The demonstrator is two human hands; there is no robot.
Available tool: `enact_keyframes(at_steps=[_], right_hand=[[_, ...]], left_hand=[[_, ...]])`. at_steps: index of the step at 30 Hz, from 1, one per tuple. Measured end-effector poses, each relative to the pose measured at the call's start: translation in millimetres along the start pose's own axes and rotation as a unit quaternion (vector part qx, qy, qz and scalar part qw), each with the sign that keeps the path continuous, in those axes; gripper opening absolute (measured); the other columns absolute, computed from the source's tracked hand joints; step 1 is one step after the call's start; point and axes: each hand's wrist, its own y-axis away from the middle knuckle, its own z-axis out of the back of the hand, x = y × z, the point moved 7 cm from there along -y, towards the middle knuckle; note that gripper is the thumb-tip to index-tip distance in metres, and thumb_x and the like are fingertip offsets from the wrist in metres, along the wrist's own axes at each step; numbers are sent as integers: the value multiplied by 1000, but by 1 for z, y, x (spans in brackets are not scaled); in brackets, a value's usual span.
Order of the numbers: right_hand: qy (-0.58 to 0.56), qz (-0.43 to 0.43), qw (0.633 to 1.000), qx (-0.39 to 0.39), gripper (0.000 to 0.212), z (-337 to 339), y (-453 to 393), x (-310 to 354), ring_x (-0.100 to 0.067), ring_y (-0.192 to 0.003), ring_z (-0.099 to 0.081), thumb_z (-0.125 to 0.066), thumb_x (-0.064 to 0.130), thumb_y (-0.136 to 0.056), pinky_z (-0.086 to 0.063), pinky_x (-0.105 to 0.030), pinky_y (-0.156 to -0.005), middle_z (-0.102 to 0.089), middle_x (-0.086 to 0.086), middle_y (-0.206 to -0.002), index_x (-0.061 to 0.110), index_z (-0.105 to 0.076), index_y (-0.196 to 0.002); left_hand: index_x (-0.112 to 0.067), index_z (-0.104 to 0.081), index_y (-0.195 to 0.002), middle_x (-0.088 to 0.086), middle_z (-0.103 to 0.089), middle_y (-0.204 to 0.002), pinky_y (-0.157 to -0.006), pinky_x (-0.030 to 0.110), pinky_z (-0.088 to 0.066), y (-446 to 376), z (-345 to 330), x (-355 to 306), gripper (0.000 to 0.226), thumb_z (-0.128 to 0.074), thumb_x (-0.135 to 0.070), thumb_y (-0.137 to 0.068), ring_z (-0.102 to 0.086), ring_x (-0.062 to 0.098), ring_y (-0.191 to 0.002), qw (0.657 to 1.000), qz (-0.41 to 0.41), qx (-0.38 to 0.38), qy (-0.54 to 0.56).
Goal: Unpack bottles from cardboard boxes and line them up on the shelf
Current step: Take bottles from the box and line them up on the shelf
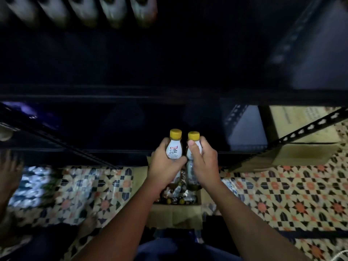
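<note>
My left hand [163, 162] grips a small bottle [174, 146] with a yellow cap and a white label, held upright. Beside it my right hand [202, 162] grips a second yellow-capped bottle [194, 142], the two nearly touching. Both are held above an open cardboard box [177, 213] on the floor, where several more bottles [177, 196] lie. The dark metal shelf [131, 91] stands just beyond the hands. A row of several blurred bottles [113, 12] stands on the shelf at the top left.
Slotted black shelf struts [293, 136] run diagonally at right and left. Another cardboard box [305, 151] sits under the shelf at right. Shrink-wrapped packs [33, 183] lie on the patterned tile floor at left. A person's foot [9, 176] shows at the far left edge.
</note>
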Motion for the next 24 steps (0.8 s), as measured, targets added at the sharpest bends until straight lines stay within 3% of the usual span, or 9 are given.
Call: enact_keyframes(at_steps=[3, 7, 9, 12, 18, 24], right_hand=[[-14, 50, 999, -18, 40, 19, -10, 67, -3, -61, -50, -49, 50, -98, -40, -22, -56, -54, 9, -68, 13, -54, -86], [-35, 119, 991, -43, 47, 42, -19, 138, -4, -62, -50, -48, 52, -98, -40, -22, -58, -55, 3, -69, 7, -55, -89], [-42, 154, 985, -60, 48, 53, -24, 168, -5, -64, -51, -48, 51, -97, -40, -22, -59, -56, -2, -72, 5, -56, -88], [-58, 208, 972, -94, 44, 72, -34, 209, -3, -66, -52, -50, 45, -96, -41, -20, -61, -57, 0, -72, 3, -58, -89], [-73, 285, 947, -132, 39, 101, -59, 258, -5, -66, -55, -51, 39, -96, -44, -23, -62, -58, 1, -71, 1, -60, -93], [-42, 305, 938, -162, 37, 113, -87, 251, -1, -65, -51, -53, 37, -96, -39, -16, -64, -53, 10, -70, 2, -56, -84]], left_hand=[[-16, -54, -89, -3, -60, -66, -53, 41, -48, 13, 18, -70, 29, -76, -5, -73, -55, 10, -56, 999, -49, -15, 16], [-20, -55, -86, -10, -61, -63, -52, 22, -43, 26, 35, -149, 31, -76, -1, -75, -54, 3, -54, 991, -124, -28, 34], [-20, -56, -88, -12, -61, -63, -53, 21, -44, 29, 42, -182, 31, -78, -4, -73, -55, 3, -54, 985, -161, -36, 39], [-20, -57, -89, -13, -63, -65, -56, 24, -48, 30, 48, -227, 31, -80, -12, -69, -58, 4, -57, 974, -218, -42, 47], [-18, -59, -93, -10, -67, -71, -60, 29, -54, 15, 48, -287, 34, -84, -6, -73, -63, 7, -62, 954, -286, -47, 69], [-22, -59, -93, -4, -70, -76, -67, 43, -60, -16, 32, -293, 34, -83, -15, -70, -68, 15, -70, 956, -282, -47, 67]])
